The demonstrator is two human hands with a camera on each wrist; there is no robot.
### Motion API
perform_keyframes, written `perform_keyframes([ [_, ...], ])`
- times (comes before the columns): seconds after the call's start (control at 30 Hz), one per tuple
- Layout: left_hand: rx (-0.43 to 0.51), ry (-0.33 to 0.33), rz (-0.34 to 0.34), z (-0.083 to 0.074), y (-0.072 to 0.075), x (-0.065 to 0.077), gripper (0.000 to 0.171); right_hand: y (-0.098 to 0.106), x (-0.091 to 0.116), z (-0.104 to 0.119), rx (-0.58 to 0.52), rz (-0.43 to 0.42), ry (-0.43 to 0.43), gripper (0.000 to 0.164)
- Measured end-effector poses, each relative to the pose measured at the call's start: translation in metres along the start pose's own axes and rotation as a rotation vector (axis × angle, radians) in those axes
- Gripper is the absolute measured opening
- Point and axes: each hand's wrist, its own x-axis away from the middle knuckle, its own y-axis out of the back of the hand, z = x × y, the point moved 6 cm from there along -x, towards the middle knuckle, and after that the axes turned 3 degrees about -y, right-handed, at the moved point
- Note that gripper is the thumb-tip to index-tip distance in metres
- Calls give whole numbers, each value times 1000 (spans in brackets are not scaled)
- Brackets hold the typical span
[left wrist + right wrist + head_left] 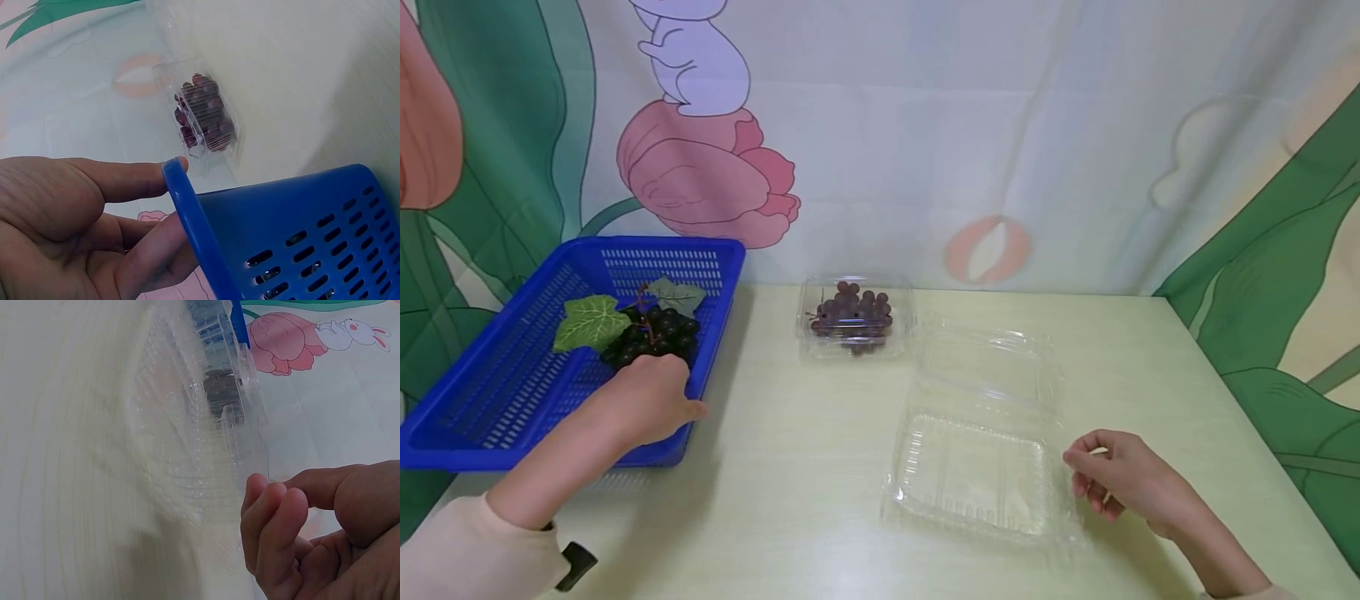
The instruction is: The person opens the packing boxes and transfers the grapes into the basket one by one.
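Note:
In the head view, my left hand (643, 396) reaches over the right wall of a blue plastic basket (490, 458), at the near side of a bunch of dark grapes (658, 333) with green leaves. Its thumb (134, 181) lies against the basket's rim, apart from the fingers, whose tips are hidden behind the wall. A clear hinged clamshell container (970, 475) lies spread open on the table. At its right edge, my right hand (1123, 479) pinches the thin plastic between thumb and fingertips, other fingers loosely curled.
A closed clear clamshell box (898, 321) holding reddish-purple grapes (853, 317) stands at the back middle of the pale table (790, 500). Behind the table hangs a printed curtain (880, 167) with flowers and a white rabbit.

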Motion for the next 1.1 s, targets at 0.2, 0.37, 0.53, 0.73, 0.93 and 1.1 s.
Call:
perform_keyframes([
  [0.2,7,2,7,2,0,1,27,2,-1,-1,2,-6,-4,25],
  [0.37,12,-8,6,3,1,1,28,4,0,-1,11,-8,-15,26],
  [0.53,15,-5,12,2,0,1,26,12,1,-4,6,-17,-20,28],
  [0.73,21,-3,21,2,0,0,27,27,-1,-9,40,-36,-26,29],
  [0.93,53,4,33,5,-2,-1,32,45,-4,-14,95,-58,-50,29],
  [1.1,66,10,42,6,-3,-1,28,60,-8,-15,154,-88,-54,31],
])
